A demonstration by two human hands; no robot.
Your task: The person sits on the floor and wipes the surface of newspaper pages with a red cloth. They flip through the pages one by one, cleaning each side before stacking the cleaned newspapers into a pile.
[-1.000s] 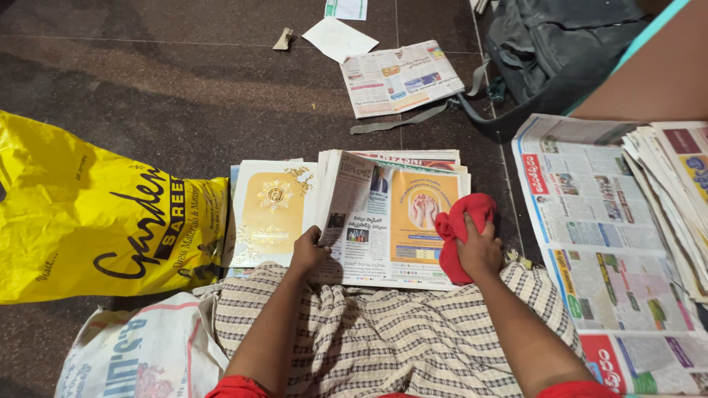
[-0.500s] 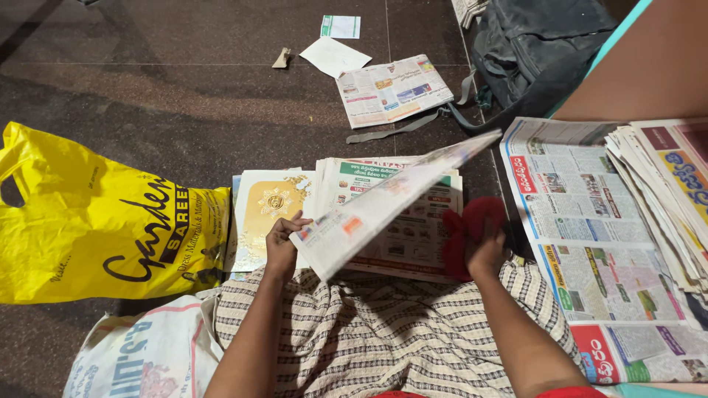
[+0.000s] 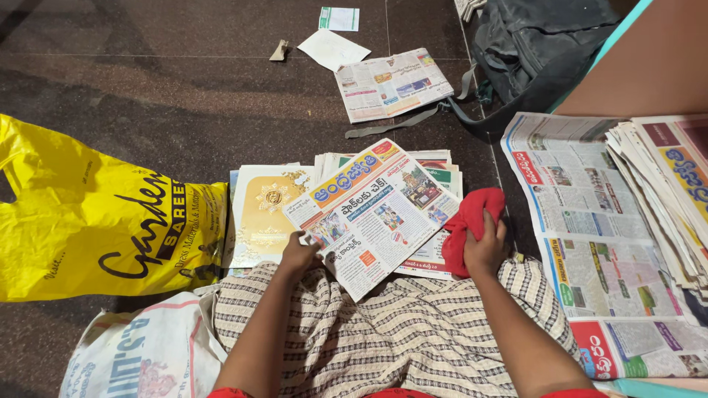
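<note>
My left hand (image 3: 299, 255) grips the near left corner of a folded newspaper (image 3: 372, 210), which lies turned at an angle over a stack of newspapers (image 3: 441, 166) on the floor in front of my lap. My right hand (image 3: 484, 247) is closed on a red cloth (image 3: 472, 219) that rests on the right edge of that stack. A cream and gold booklet (image 3: 263, 214) lies just left of the stack, next to my left hand.
A yellow plastic bag (image 3: 96, 217) lies at the left, with a white woven sack (image 3: 140, 357) below it. Spread and piled newspapers (image 3: 590, 228) fill the right. Farther off lie a loose newspaper (image 3: 391, 82), paper scraps (image 3: 332, 48) and a dark bag (image 3: 538, 44).
My left hand lifted the top newspaper off the stack, flipped it over, and now holds it laid at an angle, other side up. My right hand stayed on the red cloth.
</note>
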